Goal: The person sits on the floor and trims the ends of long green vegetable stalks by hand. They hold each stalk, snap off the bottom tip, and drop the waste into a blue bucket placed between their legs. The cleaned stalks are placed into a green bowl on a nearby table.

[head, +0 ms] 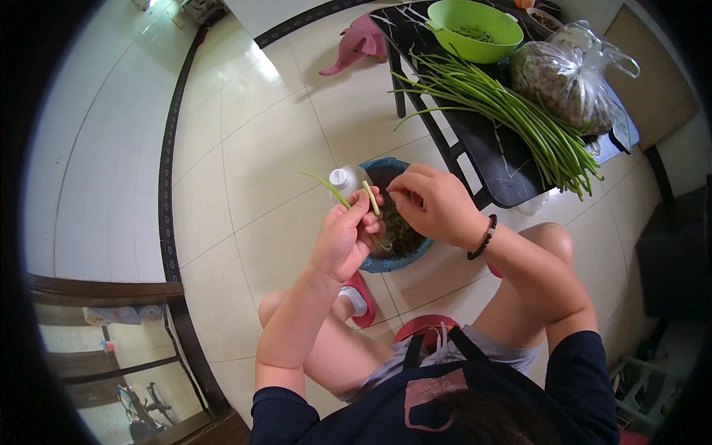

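Note:
My left hand (347,233) holds a thin green vegetable stem (331,192) and a short pale-green stem piece (371,198) between thumb and fingers. To its right, my right hand (434,206) has its thumb and forefinger pinched close together; whether something fine is between them cannot be made out. Below both hands stands a round bin with a blue liner (397,264), partly hidden by them. Dark plant scraps (397,228) lie inside it. A white-capped plastic bottle (350,177) is beside the bin, just beyond my left hand.
A low black marbled table (503,167) at the upper right bears a bundle of long green stems (512,111), a green plastic bowl (473,53) with cut pieces, and a filled clear plastic bag (562,83). A pink elephant figure (361,41) stands on the tiled floor.

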Motion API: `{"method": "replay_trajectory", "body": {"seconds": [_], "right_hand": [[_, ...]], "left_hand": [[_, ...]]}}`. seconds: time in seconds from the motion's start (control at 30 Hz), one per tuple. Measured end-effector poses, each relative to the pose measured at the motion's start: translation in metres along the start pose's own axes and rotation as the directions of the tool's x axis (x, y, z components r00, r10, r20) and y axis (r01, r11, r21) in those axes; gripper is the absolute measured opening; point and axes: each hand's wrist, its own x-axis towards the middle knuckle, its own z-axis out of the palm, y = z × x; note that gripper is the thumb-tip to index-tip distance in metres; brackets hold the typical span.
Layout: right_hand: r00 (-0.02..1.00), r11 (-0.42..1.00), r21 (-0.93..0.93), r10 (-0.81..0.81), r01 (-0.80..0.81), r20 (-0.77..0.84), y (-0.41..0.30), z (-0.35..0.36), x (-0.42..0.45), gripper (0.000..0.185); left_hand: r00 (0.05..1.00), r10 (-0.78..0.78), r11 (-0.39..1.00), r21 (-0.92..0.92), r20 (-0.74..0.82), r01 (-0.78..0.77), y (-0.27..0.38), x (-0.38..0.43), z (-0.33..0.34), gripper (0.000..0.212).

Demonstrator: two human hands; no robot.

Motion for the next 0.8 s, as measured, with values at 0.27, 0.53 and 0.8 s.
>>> {"method": "replay_trajectory", "body": {"seconds": [0.27,0.53,0.8], "right_hand": [[0.994,0.994,-0.005,-0.110,0.110,-0.013,-0.012,0.003,-0.006,0.012],[0.997,0.995,0.078,-0.052,0.056,-0.057,-0.014,0.003,-0.007,0.013],[0.987,0.989,0.039,-0.143,0.146,-0.070,-0.014,0.001,-0.008,0.012]], "left_hand": [[1.000,0.012,1.000,0.021,-0.017,-0.011,-0.001,0.003,0.002,0.018],[0.996,0.075,0.994,0.074,0.053,-0.079,-0.003,0.003,0.004,0.017],[0.998,0.052,0.998,0.032,0.033,-0.053,-0.001,0.001,0.008,0.013]]}}
